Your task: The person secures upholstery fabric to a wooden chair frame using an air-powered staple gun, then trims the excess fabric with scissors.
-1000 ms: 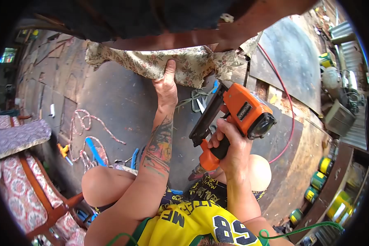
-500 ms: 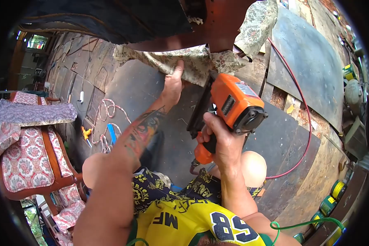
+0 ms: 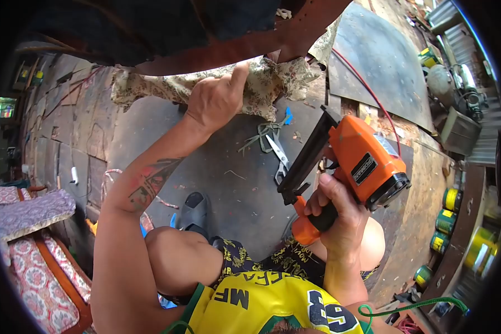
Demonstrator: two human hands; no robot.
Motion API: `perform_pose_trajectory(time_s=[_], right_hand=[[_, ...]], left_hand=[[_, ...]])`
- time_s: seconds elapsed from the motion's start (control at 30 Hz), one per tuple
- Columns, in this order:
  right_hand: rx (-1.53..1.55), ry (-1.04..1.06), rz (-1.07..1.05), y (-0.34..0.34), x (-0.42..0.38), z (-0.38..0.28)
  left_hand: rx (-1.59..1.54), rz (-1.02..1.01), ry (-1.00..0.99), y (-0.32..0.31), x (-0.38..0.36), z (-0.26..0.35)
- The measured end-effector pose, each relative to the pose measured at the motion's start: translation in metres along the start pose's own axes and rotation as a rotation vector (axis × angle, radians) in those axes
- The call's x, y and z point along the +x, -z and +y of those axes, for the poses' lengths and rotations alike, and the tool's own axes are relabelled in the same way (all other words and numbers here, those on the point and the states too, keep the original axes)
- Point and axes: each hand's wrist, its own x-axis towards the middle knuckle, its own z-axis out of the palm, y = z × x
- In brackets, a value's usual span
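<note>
My right hand [image 3: 342,214] is wrapped round the grip of an orange pneumatic staple gun [image 3: 367,161]. The gun's black magazine [image 3: 306,158] points up and left, apart from the cloth. My left hand [image 3: 217,100] is at the floral fabric [image 3: 256,89], its thumb stretched up along the cloth and its other fingers curled out of sight. This fabric hangs below the brown frame edge [image 3: 200,64] of an upholstered piece with a dark underside [image 3: 139,33]. Scissors [image 3: 278,156] lie on the dark floor board beneath, beside a tangled greenish strap [image 3: 261,136].
A red air hose [image 3: 367,83] runs across the floor at right, over a grey sheet [image 3: 378,61]. Patterned cushions [image 3: 39,273] stand at lower left. Several green-and-yellow spools [image 3: 445,221] line the right side. A green cord [image 3: 412,304] crosses the lower right.
The staple gun has moved right and away from the fabric in my right hand. My left hand has shifted left and turned, showing its back. The scissors and strap have come into view.
</note>
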Motion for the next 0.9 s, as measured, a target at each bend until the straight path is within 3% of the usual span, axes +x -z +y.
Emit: perform_pose_trajectory(time_s=[0.13,0.23,0.3,0.33,0.4,0.43,0.5,0.53,0.57,0.63,0.77,0.83,0.9], right_hand=[[-0.059,-0.025,0.005,-0.007,-0.011,0.016],[-0.103,0.011,0.036,-0.021,-0.013,0.027],[-0.121,0.018,0.046,-0.032,-0.016,0.032],[-0.131,0.018,0.047,-0.037,-0.016,0.034],[-0.153,0.037,0.043,-0.044,-0.016,0.039],[-0.159,0.053,0.029,-0.047,-0.016,0.040],[-0.192,0.086,0.034,-0.060,-0.015,0.041],[-0.217,0.112,0.032,-0.066,-0.015,0.040],[-0.225,0.120,0.042,-0.071,-0.015,0.041],[-0.301,0.147,0.022,-0.082,-0.013,0.048],[-0.447,0.155,0.015,-0.103,-0.008,0.059],[-0.499,0.161,0.046,-0.116,-0.007,0.061],[-0.514,0.171,0.055,-0.121,-0.005,0.066]], left_hand=[[-0.045,0.112,0.102,-0.005,0.003,-0.002],[0.006,0.030,0.116,-0.003,0.001,-0.005],[-0.178,0.111,-0.105,-0.003,-0.004,-0.007],[-0.188,0.124,-0.101,0.000,-0.009,-0.006],[-0.328,0.001,-0.329,0.013,-0.033,0.003],[-0.335,0.011,-0.326,0.019,-0.045,0.008],[-0.731,-0.501,0.446,0.022,-0.066,0.012],[-1.128,-0.584,0.826,0.017,-0.072,0.007],[-1.143,-0.580,0.818,0.014,-0.080,0.004],[-1.832,0.022,1.317,0.011,-0.096,-0.003],[-2.202,0.346,1.166,0.012,-0.096,-0.020],[-2.215,0.346,1.186,0.018,-0.086,-0.015],[-2.261,0.208,1.218,0.030,-0.071,-0.014]])
